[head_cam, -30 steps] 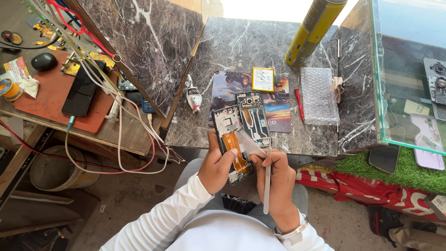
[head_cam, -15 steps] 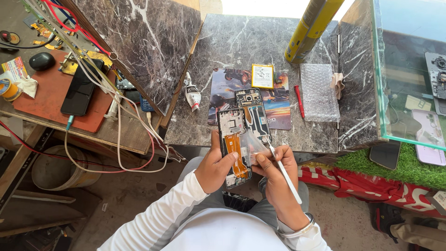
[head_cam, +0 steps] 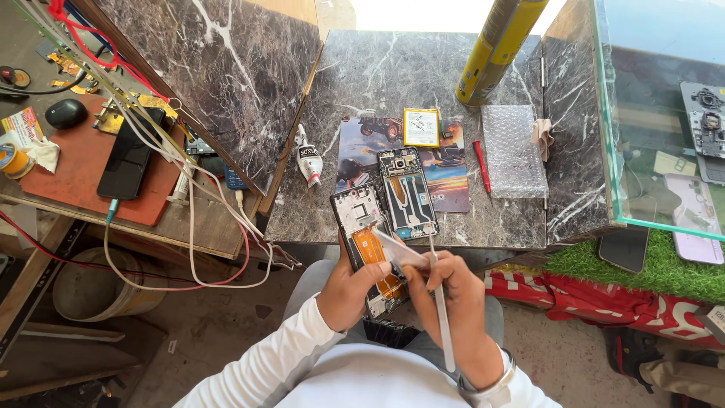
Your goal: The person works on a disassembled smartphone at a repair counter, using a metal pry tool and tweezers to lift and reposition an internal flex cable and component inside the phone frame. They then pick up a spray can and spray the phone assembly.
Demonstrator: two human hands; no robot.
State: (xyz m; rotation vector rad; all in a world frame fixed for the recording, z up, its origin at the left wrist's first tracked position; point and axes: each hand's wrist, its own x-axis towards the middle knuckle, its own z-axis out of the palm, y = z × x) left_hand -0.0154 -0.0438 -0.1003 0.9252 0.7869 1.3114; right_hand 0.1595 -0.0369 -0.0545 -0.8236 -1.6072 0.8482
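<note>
On the bench (head_cam: pixel 453 75), I see a yellow can (head_cam: pixel 498 45) and bubble-wrap packet (head_cam: pixel 513 149); my left hand (head_cam: pixel 355 291) grips the phone (head_cam: pixel 368 242), right hand (head_cam: pixel 453 291) pinching tweezers (head_cam: pixel 439 310).

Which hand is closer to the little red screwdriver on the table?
Right. The right hand, holding the tweezers, sits below the red screwdriver, nearly under it. The left hand, gripping the opened phone, is farther off to the left.

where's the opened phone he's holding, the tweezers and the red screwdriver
opened phone (head_cam: pixel 361 219): head view, on its upper frame.
tweezers (head_cam: pixel 444 332): head view, mid-shaft below the right hand.
red screwdriver (head_cam: pixel 481 164): head view, on its handle.
</note>
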